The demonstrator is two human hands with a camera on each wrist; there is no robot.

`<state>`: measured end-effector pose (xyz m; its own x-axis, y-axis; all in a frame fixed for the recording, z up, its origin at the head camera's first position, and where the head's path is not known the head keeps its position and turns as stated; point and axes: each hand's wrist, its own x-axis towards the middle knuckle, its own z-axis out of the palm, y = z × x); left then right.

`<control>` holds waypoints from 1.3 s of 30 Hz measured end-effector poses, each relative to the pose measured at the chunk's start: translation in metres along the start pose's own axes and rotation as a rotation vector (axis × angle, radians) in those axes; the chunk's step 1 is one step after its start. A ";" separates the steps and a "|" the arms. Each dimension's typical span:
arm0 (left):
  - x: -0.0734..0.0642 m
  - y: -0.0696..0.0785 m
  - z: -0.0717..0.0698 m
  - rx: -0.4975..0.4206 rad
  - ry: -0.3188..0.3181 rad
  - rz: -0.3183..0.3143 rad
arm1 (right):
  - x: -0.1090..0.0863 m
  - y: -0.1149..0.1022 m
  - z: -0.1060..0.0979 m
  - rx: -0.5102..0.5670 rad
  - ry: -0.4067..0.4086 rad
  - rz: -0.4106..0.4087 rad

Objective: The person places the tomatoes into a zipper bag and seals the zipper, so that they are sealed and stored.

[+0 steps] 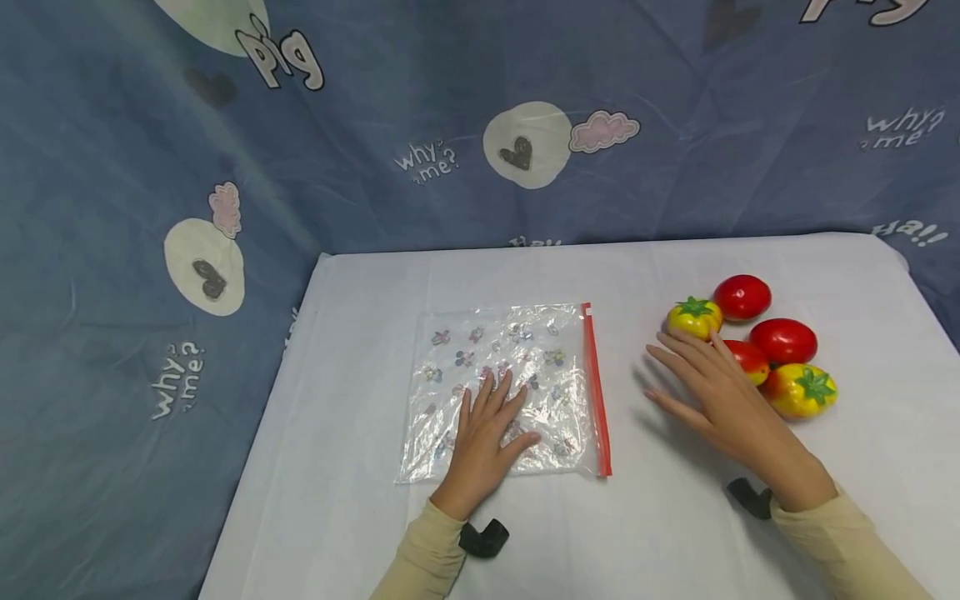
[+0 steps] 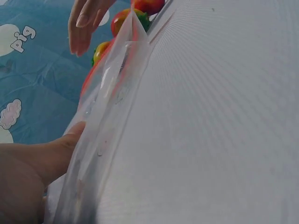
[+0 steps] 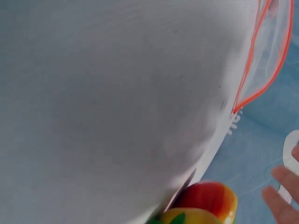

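Observation:
A clear zip bag (image 1: 562,333) with small printed figures and a red zip strip (image 1: 597,400) lies on the table. My left hand (image 1: 483,442) rests on it, fingers spread and straight. In the right wrist view the bag's red-edged mouth (image 3: 251,60) looks parted. My right hand (image 1: 720,408) is beside several shiny toy fruits, fingers extended and holding nothing. Two fruits are plain red ovals, one at the back (image 1: 742,297) and one (image 1: 783,341) nearer. A yellow fruit (image 1: 694,317) and a yellow-red one (image 1: 799,392) have green leafy tops. Another red-yellow fruit (image 1: 748,361) is partly hidden by my right hand.
A white cloth covers the table (image 1: 337,400). Behind it and to the left hangs a blue printed cloth (image 1: 450,83). A black wrist mount (image 1: 483,539) sits at my left wrist, another mount (image 1: 750,498) at my right.

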<state>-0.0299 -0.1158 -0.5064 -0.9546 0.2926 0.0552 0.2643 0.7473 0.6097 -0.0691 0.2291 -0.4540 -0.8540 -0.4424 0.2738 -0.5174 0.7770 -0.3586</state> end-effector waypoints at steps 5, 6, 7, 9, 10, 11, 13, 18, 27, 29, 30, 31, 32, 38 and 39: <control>0.001 0.000 -0.001 -0.019 0.005 -0.004 | 0.008 0.000 0.002 0.033 -0.007 -0.007; 0.001 0.000 -0.001 -0.024 0.006 -0.004 | 0.010 0.000 0.002 0.037 -0.013 -0.004; 0.001 0.000 -0.001 -0.031 0.005 -0.005 | 0.012 0.001 0.002 0.048 -0.023 0.001; 0.001 0.000 -0.002 -0.043 0.002 -0.009 | 0.016 0.001 0.002 0.073 -0.046 0.014; 0.001 0.000 -0.002 -0.048 0.003 -0.009 | 0.018 0.002 0.002 0.084 -0.060 0.022; 0.002 0.000 -0.002 -0.052 0.005 -0.008 | 0.021 0.002 0.002 0.098 -0.076 0.031; 0.002 0.000 -0.002 -0.059 0.008 -0.009 | 0.026 0.002 0.003 0.119 -0.104 0.046; 0.002 -0.001 -0.001 -0.068 0.009 -0.016 | 0.043 0.003 0.008 0.141 -0.158 0.054; 0.002 -0.001 -0.002 -0.092 0.009 -0.028 | 0.072 0.005 0.019 0.146 -0.244 0.056; 0.002 -0.001 -0.002 -0.096 0.008 -0.029 | 0.077 0.007 0.021 0.151 -0.256 0.052; 0.002 -0.001 -0.002 -0.099 0.007 -0.031 | 0.080 0.007 0.022 0.151 -0.259 0.048; 0.002 -0.001 -0.002 -0.100 0.005 -0.033 | 0.083 0.008 0.024 0.150 -0.261 0.044; 0.002 -0.001 -0.003 -0.103 0.005 -0.033 | 0.085 0.009 0.025 0.152 -0.261 0.037; 0.002 -0.001 -0.004 -0.111 0.000 -0.030 | 0.099 0.013 0.030 0.173 -0.277 0.026; 0.001 -0.001 -0.005 -0.111 -0.001 -0.031 | 0.101 0.014 0.031 0.182 -0.282 0.030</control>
<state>-0.0321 -0.1186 -0.5032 -0.9618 0.2716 0.0341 0.2181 0.6851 0.6951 -0.1643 0.1809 -0.4593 -0.8373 -0.5466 0.0125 -0.4713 0.7099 -0.5233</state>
